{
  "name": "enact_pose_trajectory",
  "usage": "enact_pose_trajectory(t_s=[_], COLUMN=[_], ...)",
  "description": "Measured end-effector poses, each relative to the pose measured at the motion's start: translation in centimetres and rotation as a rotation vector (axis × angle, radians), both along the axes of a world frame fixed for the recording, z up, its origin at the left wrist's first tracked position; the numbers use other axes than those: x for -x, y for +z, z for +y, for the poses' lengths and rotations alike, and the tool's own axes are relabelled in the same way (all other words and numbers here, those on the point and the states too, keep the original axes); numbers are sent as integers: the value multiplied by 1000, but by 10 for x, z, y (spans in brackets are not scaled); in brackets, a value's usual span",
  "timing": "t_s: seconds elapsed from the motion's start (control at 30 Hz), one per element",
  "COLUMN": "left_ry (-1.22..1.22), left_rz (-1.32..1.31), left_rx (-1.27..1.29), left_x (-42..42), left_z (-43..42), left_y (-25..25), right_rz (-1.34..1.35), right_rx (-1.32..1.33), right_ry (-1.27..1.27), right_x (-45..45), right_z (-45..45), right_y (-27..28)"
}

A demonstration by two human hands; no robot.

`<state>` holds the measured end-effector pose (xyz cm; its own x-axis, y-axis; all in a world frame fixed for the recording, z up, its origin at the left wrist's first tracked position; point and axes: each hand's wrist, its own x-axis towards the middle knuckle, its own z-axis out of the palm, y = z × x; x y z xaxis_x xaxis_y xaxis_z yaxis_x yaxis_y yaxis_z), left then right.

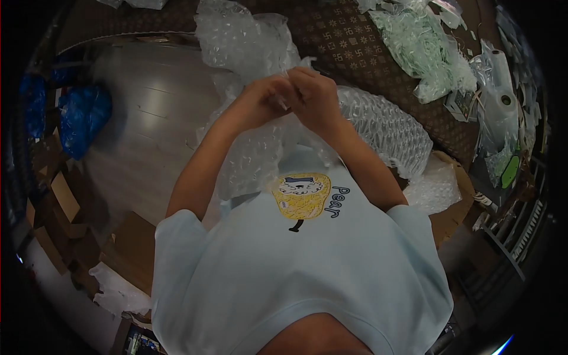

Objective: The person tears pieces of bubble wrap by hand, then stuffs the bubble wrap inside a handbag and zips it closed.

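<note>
Both my hands meet near the top centre, over a long sheet of clear bubble wrap (248, 44). My left hand (266, 100) has its fingers curled together on the wrap. Right beside it, my right hand (315, 97) is bent in a pinch, also on the wrap. The sheet spreads above my hands and hangs below them in front of my light shirt. What lies between the fingertips is partly hidden. A thicker piece of bubble wrap (387, 127) lies just right of my right forearm.
A brown patterned cloth (349, 35) covers the surface ahead. Greenish plastic wrap (414, 47) and a clear-wrapped item (500, 97) lie at the upper right. Blue bags (83, 118) and open cardboard boxes (65, 195) stand at the left. More bubble wrap (435, 192) lies on cardboard at the right.
</note>
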<state>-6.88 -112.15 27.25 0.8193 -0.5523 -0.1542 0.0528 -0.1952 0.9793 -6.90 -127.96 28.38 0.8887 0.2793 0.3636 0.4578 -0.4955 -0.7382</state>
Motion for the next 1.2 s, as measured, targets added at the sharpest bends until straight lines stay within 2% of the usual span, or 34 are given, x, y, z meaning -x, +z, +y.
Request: enact_pose_trajectory(t_s=[0.03,0.1,0.17,0.23,0.27,0.33,0.37,0.4,0.43,0.5,0.73,0.83,1.03,1.13,1.2], left_ry=[19,17,147,246,379,788,733,679,671,772,836,891,842,940,987], left_rz=[-31,-66,-168,-96,98,97,103,108,105,57,65,36,-84,-17,57], left_rx=[1,9,-280,-339,-243,-361,-231,-101,-102,-280,-242,-338,-299,-193,-303], left_x=[1,0,-7,-21,-27,-29,-32,-36,-38,-40,-43,-42,-31,-26,-25], left_z=[-1,-3,9,45,77,115,135,154,172,198,193,210,232,240,239], left_y=[-1,-7,-16,-13,-29,-28,-22,-15,-19,-31,-17,-23,-32,-42,-40], right_rz=[122,131,135,32,29,248,252,289,324,258,34,-24,-6,38,20], right_rx=[-45,-43,-23,54,61,428,428,570,710,700,609,547,644,625,633], right_ry=[27,28,14,-6,-28,-61,-74,-164,-252,-288,-279,-266,-242,-318,-277], right_x=[0,5,16,35,49,82,97,111,120,127,114,107,114,121,118], right_z=[0,-5,-17,-31,-40,-70,-85,-101,-113,-132,-130,-126,-138,-150,-156], right_y=[-2,0,5,5,-3,-40,-62,-85,-97,-107,-93,-95,-109,-121,-113])
